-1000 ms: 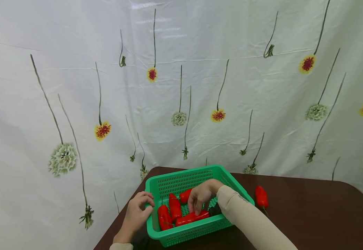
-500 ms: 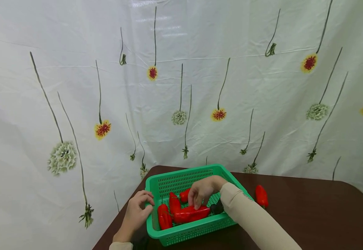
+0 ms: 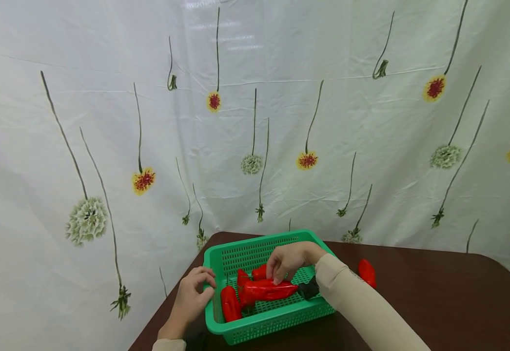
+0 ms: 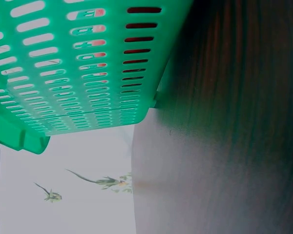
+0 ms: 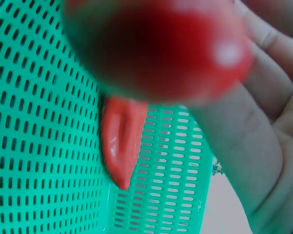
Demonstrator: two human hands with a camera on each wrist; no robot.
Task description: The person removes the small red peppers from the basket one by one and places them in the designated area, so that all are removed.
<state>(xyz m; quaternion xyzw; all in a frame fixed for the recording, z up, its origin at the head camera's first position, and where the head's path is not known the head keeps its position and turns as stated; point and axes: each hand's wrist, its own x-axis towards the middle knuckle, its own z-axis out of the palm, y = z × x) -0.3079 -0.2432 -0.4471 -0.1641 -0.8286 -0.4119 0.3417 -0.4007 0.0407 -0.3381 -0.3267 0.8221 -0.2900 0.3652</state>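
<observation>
Lifted slightly since the earlier frame: one long red pepper (image 3: 264, 291). On the dark table (image 3: 435, 292), a green basket (image 3: 277, 317) is stationed; over its floor the pepper is held by the right hand (image 3: 289, 259), pinched between fingers and thumb. Its left rim is met by the left hand (image 3: 189, 296); whether gripped cannot be told.

Furniture: dark brown, wood-grained table (image 3: 439, 287) with rounded far corners.
Backdrop: creased white cloth curtain (image 3: 220, 146) hanging behind the table.
Print: long-stemmed flowers (image 3: 143, 181), heads downward, some red-and-yellow, others pale green.
Glare: pale, roughly horizontal streaks (image 3: 243, 37) high on the curtain.
</observation>
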